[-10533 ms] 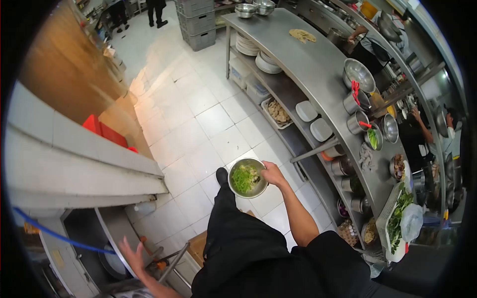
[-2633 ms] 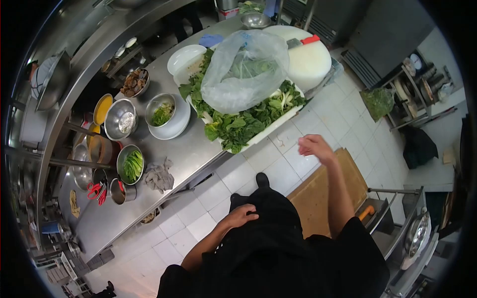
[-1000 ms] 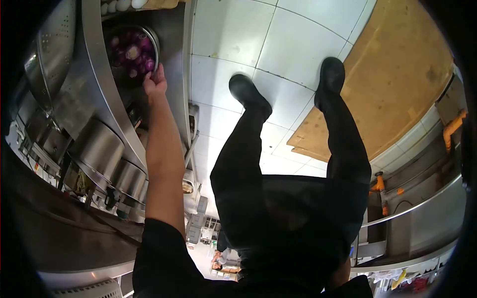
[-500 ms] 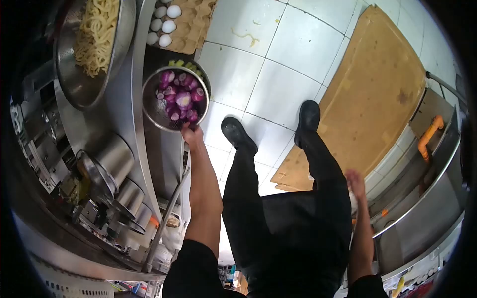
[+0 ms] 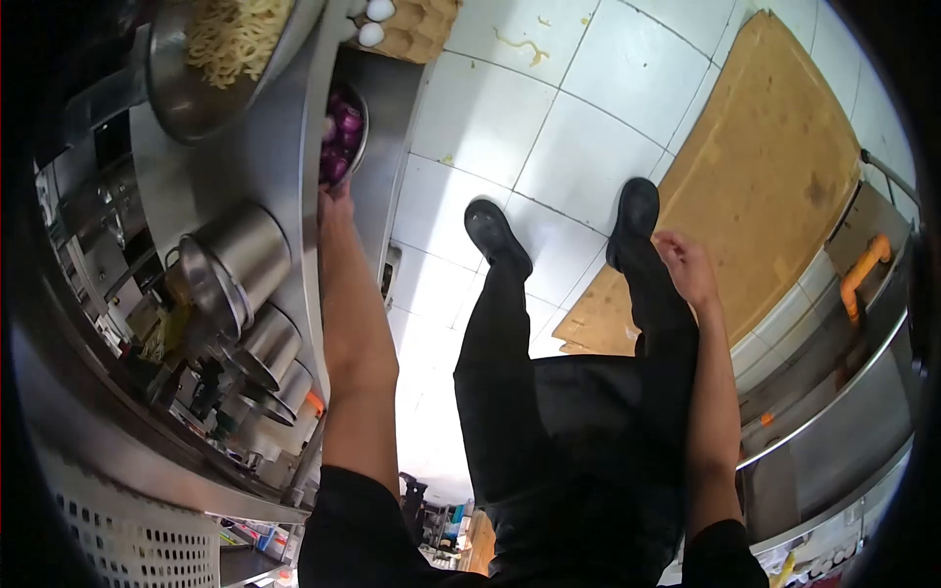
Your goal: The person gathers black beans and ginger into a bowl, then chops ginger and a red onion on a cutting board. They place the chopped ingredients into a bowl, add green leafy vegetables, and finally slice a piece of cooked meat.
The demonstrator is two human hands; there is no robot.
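Note:
My left hand point(image 5: 336, 196) grips the near rim of a metal bowl point(image 5: 365, 125) that holds peeled purple onions point(image 5: 343, 132). The bowl sits low, partly hidden beneath the edge of the steel counter point(image 5: 284, 147). My right hand point(image 5: 686, 265) hangs over the floor beside my right leg, its fingers apart and nothing in them.
A large bowl of noodles point(image 5: 235, 44) stands on the counter at upper left, with metal pots point(image 5: 250, 255) nearer me. An egg tray point(image 5: 417, 29) is at the top. Brown cardboard point(image 5: 755, 186) lies on the tiled floor, and an orange pipe point(image 5: 863, 269) is at right.
The onion bowl has moved left under the counter edge with my left hand. Green pieces beside it are no longer visible. My right hand has moved up and forward, and the view has shifted.

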